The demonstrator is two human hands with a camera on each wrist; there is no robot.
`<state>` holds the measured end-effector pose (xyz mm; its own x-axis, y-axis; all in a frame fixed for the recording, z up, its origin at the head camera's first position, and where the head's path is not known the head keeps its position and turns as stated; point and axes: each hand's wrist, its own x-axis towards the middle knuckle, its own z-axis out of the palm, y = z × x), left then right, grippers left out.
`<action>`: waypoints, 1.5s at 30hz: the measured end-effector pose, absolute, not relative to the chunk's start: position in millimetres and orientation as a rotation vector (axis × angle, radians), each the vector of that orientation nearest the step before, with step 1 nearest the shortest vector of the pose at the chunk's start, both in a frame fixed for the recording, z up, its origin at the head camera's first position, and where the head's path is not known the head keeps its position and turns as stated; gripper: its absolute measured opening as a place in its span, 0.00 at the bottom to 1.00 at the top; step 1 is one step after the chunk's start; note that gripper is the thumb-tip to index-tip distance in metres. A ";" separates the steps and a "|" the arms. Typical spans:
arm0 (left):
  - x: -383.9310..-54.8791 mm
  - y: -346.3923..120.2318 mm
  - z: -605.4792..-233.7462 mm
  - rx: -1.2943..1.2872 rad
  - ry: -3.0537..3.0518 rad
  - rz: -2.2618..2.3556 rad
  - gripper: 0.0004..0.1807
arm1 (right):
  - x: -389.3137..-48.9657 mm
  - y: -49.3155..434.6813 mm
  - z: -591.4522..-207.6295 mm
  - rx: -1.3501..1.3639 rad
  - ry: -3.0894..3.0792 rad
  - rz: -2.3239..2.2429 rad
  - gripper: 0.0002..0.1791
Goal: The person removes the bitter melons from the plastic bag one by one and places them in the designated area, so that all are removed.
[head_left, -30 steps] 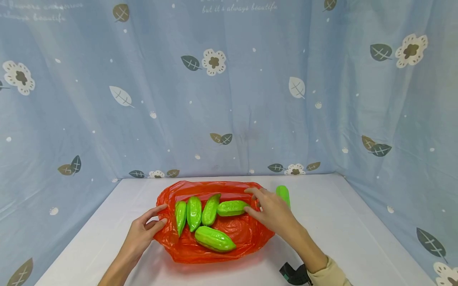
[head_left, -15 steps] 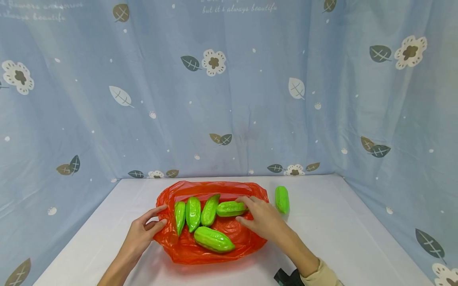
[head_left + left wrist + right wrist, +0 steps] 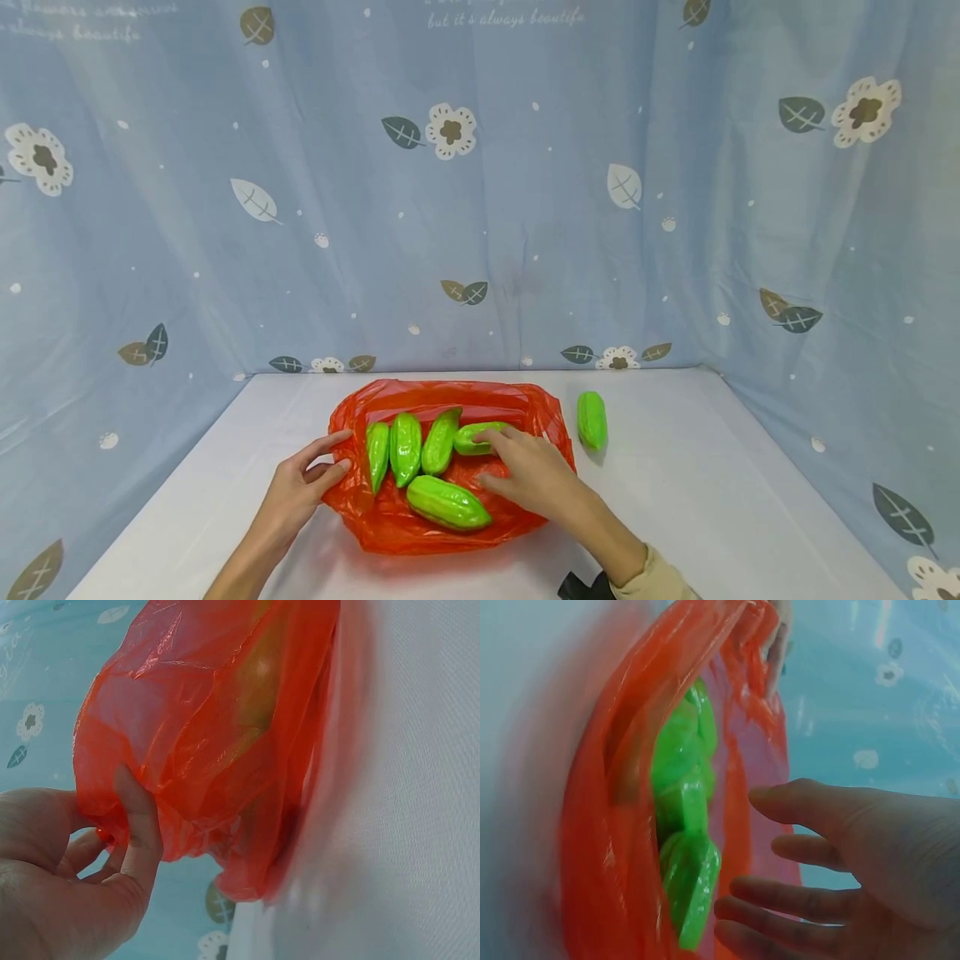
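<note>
A red plastic bag (image 3: 501, 497) lies spread with its mouth wide open, several glossy green ridged gourds (image 3: 448, 502) inside it. My left hand (image 3: 296, 492) pinches the bag's left edge between thumb and fingers, as the left wrist view shows with the film bunched at the fingertips. Over the right half of the bag reaches my right hand (image 3: 531, 475), fingers spread and lightly bent, nothing held. Its fingertips overlap the right end of the sideways gourd (image 3: 468, 439) in the head view. From the right wrist, green gourds (image 3: 690, 881) show beyond the fingers.
One more green gourd (image 3: 592, 421) lies on the white table (image 3: 697, 483) to the right of the bag. A black object (image 3: 585, 587) sits beside the right sleeve at the front edge. Blue patterned curtain (image 3: 480, 208) encloses the back and sides.
My right hand has moved left and slightly down from the bag's right rim to over the inside of the bag. My left hand keeps its place on the edge.
</note>
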<state>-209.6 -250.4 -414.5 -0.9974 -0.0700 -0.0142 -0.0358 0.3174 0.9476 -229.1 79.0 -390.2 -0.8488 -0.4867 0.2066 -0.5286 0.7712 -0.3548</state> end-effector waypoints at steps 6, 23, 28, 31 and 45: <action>-210.5 -250.4 -414.3 0.109 -2.520 -1.830 0.30 | -227.7 64.7 -382.9 0.869 -2.881 0.572 0.27; -209.8 -251.2 -412.2 0.104 -2.526 -1.808 0.30 | -227.9 40.1 -387.7 0.975 -2.983 0.507 0.28; -209.4 -250.8 -412.3 0.100 -2.514 -1.816 0.29 | -229.0 35.7 -390.3 1.023 -2.990 0.493 0.27; -209.4 -249.9 -413.2 0.075 -2.501 -1.824 0.30 | -229.8 33.8 -392.6 1.022 -2.995 0.474 0.27; -209.2 -250.1 -414.5 0.088 -2.512 -1.812 0.31 | -233.0 21.2 -394.0 1.016 -3.038 0.375 0.28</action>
<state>-209.2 -250.1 -414.5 -0.9975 -0.0709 0.0018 -0.0207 0.3150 0.9489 -233.0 21.2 -394.0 -0.7984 -0.6021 -0.0053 -0.5827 0.7749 -0.2449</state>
